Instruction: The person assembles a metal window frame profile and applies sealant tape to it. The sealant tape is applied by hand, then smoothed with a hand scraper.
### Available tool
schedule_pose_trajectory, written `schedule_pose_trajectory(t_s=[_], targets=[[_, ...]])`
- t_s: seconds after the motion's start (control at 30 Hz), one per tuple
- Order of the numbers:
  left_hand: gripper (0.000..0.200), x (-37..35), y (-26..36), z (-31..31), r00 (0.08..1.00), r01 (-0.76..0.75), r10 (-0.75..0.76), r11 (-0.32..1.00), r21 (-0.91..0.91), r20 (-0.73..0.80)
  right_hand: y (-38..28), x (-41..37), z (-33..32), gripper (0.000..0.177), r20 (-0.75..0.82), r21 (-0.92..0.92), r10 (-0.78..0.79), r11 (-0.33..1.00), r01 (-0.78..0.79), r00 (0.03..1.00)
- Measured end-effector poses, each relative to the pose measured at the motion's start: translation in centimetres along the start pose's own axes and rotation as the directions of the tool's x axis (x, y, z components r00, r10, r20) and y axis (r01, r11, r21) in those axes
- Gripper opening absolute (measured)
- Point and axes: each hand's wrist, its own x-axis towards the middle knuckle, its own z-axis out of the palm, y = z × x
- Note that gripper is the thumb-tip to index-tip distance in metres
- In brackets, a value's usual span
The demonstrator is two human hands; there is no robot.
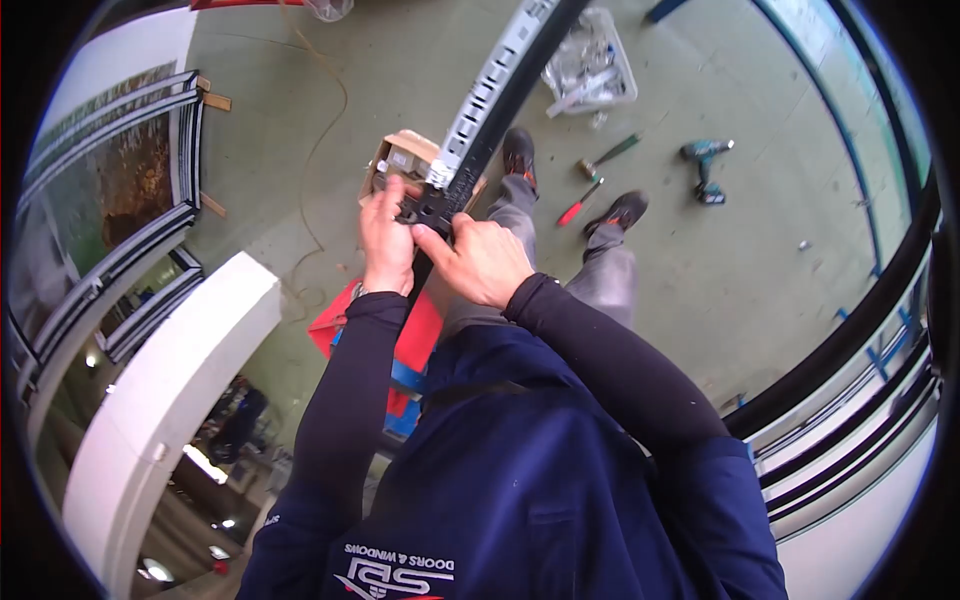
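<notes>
A long black frame profile [515, 95] runs diagonally through the upper middle, with white protective film lettered SCHÜCO along one side. At the film's torn lower end sits a small black metal fitting [430, 211] with holes in it. My left hand [386, 240] grips the fitting from the left, fingers pointing up along it. From the right, my right hand [485, 258] closes on its lower edge, thumb and forefinger against the fitting and profile. The undersides of both grips are hidden. Just behind the left fingers, an open cardboard box [405, 145] holds small parts.
On the green floor lie a cordless drill [707, 165], a red-handled screwdriver [580, 203] and a hammer [606, 157]. A white bin [600, 60] of bagged parts stands beyond the profile. Window frames [120, 200] lean at left. A red item [415, 330] is below my forearms.
</notes>
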Motion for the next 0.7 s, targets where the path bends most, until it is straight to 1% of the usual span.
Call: schedule_pose_trajectory(t_s=[0.07,0.13,0.17,0.2,0.23,0.27,0.33,0.43,0.57,0.63,0.67,0.7], targets=[[0.034,-0.1,0.1,0.4,0.999,0.042,-0.040,0.997,-0.071,0.034,-0.1,-0.1,0.8,0.070,-0.060,-0.066,0.002,0.998,-0.006,0.998],[0.033,0.4,-0.1,0.4,0.999,0.041,-0.040,0.997,-0.060,0.004,-0.4,0.1,0.9,0.068,-0.059,-0.128,0.025,0.991,-0.033,0.998],[0.036,1.0,-1.0,0.2,1.000,0.023,-0.023,1.000,0.006,-0.013,-0.5,0.3,0.7,0.067,-0.055,-0.162,0.008,0.987,-0.017,0.998],[0.040,0.8,-0.4,0.3,0.999,0.016,-0.013,0.997,0.080,-0.029,-0.4,0.4,0.7,0.067,-0.047,-0.188,0.001,0.982,-0.010,0.999],[0.051,0.6,0.1,0.9,0.989,-0.061,0.102,0.944,0.325,-0.111,-0.3,0.4,0.8,0.066,-0.037,-0.208,0.001,0.978,-0.009,0.999],[0.056,0.3,0.5,0.8,0.991,-0.008,0.064,0.902,0.432,-0.116,-0.2,0.5,1.1,0.066,-0.036,-0.211,0.005,0.977,-0.012,0.999],[0.055,-0.3,1.6,0.8,0.984,-0.066,0.148,0.827,0.558,-0.103,-0.1,0.8,1.3,0.065,-0.034,-0.219,0.006,0.976,-0.013,0.999],[0.053,-0.3,1.7,0.8,0.979,-0.072,0.170,0.800,0.596,-0.111,-0.4,1.1,1.1,0.063,-0.044,-0.264,0.023,0.964,-0.033,0.999],[0.053,0.0,1.5,0.9,0.988,-0.008,0.091,0.838,0.546,-0.125,-1.0,0.7,1.0,0.063,-0.059,-0.298,0.070,0.951,-0.084,0.996],[0.053,0.2,0.4,0.7,0.982,-0.096,0.175,0.798,0.595,-0.077,-0.9,0.6,1.1,0.063,-0.046,-0.303,0.090,0.948,-0.100,0.995],[0.053,0.2,0.0,0.5,0.974,-0.141,0.221,0.773,0.619,-0.054,-0.4,0.8,1.2,0.063,-0.026,-0.289,0.065,0.955,-0.069,0.998],[0.053,-0.3,1.4,0.7,0.981,-0.081,0.165,0.827,0.556,-0.102,0.0,1.2,1.1,0.063,-0.014,-0.271,0.034,0.962,-0.036,0.999]])
